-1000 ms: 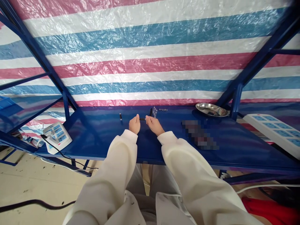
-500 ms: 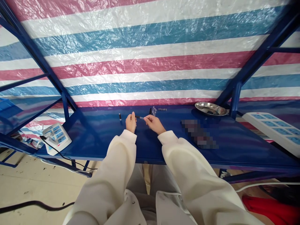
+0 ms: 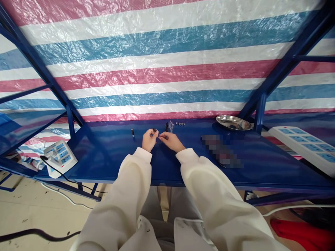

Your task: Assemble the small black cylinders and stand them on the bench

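My left hand (image 3: 149, 139) is closed, its thumb and fingers pinching a small black tube (image 3: 155, 130) whose dark end shows above the fingertips. Close on its right, my right hand (image 3: 169, 140) has thumb and forefinger pressed together; what they hold, if anything, is too small to make out. Left of the hands, a short black stick with a pale lower end (image 3: 132, 132) is on the blue table (image 3: 104, 150). Behind my right hand, several clear tubes (image 3: 171, 126) sit beside a group of black pieces (image 3: 166, 126). A row of small dark parts (image 3: 180, 124) lies to their right.
An oval metal dish (image 3: 233, 122) sits at the back right, with a blurred-out dark object (image 3: 222, 151) nearer me. A white power strip (image 3: 60, 158) with a black cord is at left, another power strip (image 3: 303, 146) at right. Striped sheeting (image 3: 162, 73) hangs behind.
The long thin piece that stretched between both hands no longer shows. My hands have come closer together and slightly lower, with the black tube now tilted up in my left fingers.
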### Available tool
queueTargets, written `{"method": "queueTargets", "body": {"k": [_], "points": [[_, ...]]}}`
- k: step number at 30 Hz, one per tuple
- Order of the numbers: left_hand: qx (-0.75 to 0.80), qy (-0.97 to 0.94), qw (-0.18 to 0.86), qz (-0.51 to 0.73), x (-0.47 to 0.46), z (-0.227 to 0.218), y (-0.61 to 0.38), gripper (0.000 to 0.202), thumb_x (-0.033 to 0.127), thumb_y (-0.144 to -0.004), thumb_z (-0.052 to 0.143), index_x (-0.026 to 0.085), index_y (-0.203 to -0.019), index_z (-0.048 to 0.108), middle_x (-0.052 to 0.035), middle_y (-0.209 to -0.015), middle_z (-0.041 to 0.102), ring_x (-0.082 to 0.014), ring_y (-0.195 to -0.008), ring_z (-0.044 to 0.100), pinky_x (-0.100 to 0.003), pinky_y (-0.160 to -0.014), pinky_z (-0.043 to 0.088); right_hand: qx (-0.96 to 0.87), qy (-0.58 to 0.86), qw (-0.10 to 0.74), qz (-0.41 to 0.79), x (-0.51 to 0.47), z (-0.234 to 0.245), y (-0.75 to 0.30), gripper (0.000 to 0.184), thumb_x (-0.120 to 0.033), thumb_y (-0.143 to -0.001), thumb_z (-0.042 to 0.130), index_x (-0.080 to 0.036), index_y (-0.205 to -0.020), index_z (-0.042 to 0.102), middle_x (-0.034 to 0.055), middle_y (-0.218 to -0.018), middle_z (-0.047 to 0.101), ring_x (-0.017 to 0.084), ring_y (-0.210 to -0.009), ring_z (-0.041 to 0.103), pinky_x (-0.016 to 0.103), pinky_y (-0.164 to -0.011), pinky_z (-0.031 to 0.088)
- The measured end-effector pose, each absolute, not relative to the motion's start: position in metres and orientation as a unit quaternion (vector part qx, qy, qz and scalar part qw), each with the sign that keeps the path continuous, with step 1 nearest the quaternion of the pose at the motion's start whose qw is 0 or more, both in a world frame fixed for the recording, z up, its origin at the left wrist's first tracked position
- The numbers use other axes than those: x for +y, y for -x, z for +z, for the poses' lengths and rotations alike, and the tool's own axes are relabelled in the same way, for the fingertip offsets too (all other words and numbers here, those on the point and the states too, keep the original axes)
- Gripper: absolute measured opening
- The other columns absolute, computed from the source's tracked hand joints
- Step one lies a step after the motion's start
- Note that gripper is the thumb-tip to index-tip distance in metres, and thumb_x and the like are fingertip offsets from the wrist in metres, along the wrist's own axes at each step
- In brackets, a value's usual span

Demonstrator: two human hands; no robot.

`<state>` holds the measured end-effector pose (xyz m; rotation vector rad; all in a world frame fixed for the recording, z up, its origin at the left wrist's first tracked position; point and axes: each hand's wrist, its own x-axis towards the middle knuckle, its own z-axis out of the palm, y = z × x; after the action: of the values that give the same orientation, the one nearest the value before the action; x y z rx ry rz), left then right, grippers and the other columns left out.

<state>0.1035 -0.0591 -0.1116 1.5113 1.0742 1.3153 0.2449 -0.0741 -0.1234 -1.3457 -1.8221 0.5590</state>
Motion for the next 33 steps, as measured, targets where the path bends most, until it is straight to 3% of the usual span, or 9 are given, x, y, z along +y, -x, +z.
{"method": "queueTargets", "body": {"k": [7,13,17,24,33], "points": [[0.479,-0.562,0.35,0.576,-0.056,-0.112,-0.097,0.015,0.03,-0.077,0.06,0.016,-0.082,0.061,0.0004,-0.07,0.062,-0.0054,-0.045,0.047,-0.018,-0.043,0.042,-0.727,0.611,0.283,0.133,-0.075,-0.121,-0.257,0.011,-0.024,-0.079,0.059,-0.019,-0.083,0.068,0.0055,-0.082,0.066,0.017,-0.075,0.059,0.028,-0.07,0.043],[0.488,-0.672,0.319,0.457,-0.053,-0.117,-0.108,0.009,0.011,-0.069,0.064,0.017,-0.076,0.068,-0.002,-0.067,0.065,-0.0116,-0.06,0.058,-0.026,-0.065,0.048,-0.64,0.698,0.292,0.132,-0.072,-0.121,-0.275,0.019,-0.015,-0.077,0.057,-0.017,-0.092,0.068,0.0084,-0.089,0.07,0.019,-0.084,0.063,0.029,-0.076,0.045],[0.481,-0.753,0.26,0.366,-0.051,-0.116,-0.122,0.001,0.018,-0.067,0.068,0.018,-0.067,0.067,-0.0029,-0.064,0.065,-0.014,-0.06,0.056,-0.027,-0.064,0.046,-0.609,0.727,0.297,0.115,-0.072,-0.121,-0.28,0.013,-0.022,-0.076,0.059,-0.017,-0.082,0.07,0.0088,-0.085,0.071,0.021,-0.083,0.064,0.029,-0.073,0.045],[0.53,-0.767,0.181,0.312,-0.044,-0.117,-0.14,0.026,0.032,-0.071,0.068,0.018,-0.053,0.056,-0.0036,-0.058,0.058,-0.016,-0.06,0.054,-0.026,-0.061,0.041,-0.59,0.755,0.271,0.096,-0.07,-0.124,-0.274,0.016,-0.032,-0.077,0.06,-0.02,-0.078,0.071,0.0104,-0.085,0.07,0.022,-0.08,0.064,0.029,-0.067,0.045],[0.568,-0.767,0.138,0.265,-0.042,-0.123,-0.15,0.012,0.023,-0.075,0.064,0.018,-0.065,0.062,-0.0082,-0.073,0.063,-0.0216,-0.074,0.06,-0.031,-0.07,0.042,-0.586,0.761,0.264,0.093,-0.066,-0.129,-0.273,0.018,-0.033,-0.077,0.059,-0.019,-0.078,0.071,0.0113,-0.083,0.07,0.022,-0.079,0.064,0.03,-0.066,0.044]]}}
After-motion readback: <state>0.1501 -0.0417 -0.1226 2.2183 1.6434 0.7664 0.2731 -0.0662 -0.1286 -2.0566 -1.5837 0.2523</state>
